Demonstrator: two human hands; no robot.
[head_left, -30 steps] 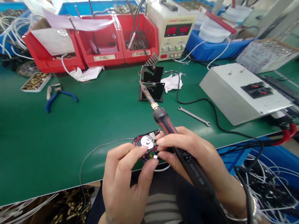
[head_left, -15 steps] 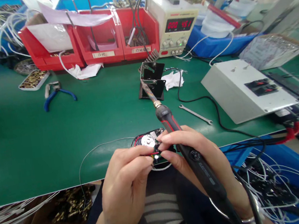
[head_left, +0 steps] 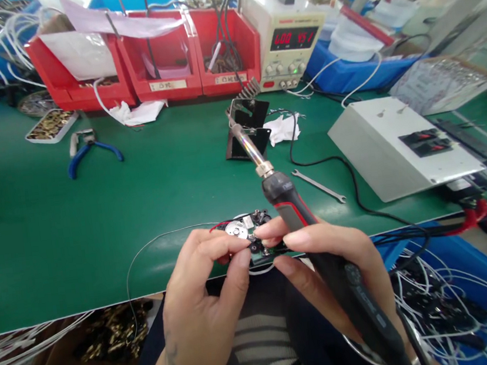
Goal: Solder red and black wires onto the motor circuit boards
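My right hand (head_left: 361, 254) is wrapped round a soldering iron (head_left: 290, 197), its metal barrel slanting up and away to the left. The fingertips of that hand are close to a small dark circuit assembly (head_left: 262, 218) at the table's front edge. On the assembly sits a round silver metal disc (head_left: 235, 229). My left hand (head_left: 200, 300) has its thumb and index finger bent together over the assembly's near side; what lies between the tips is too small to make out. A red wire (head_left: 218, 226) shows by the disc. A thin grey wire (head_left: 157, 238) runs leftward from behind the left fingers.
An iron stand (head_left: 243, 147) is beyond the hands, with a wrench (head_left: 318, 186) to its right. Blue-handled cutters (head_left: 76, 161) lie at left. Red bins (head_left: 165, 91), a power supply (head_left: 285, 53) and a grey switch box (head_left: 368, 155) stand behind and right.
My right hand and the soldering iron have shifted slightly right, its fingers spreading apart somewhat. My left thumb has moved, and the red wire end between the hands no longer shows. The power supply's reading differs.
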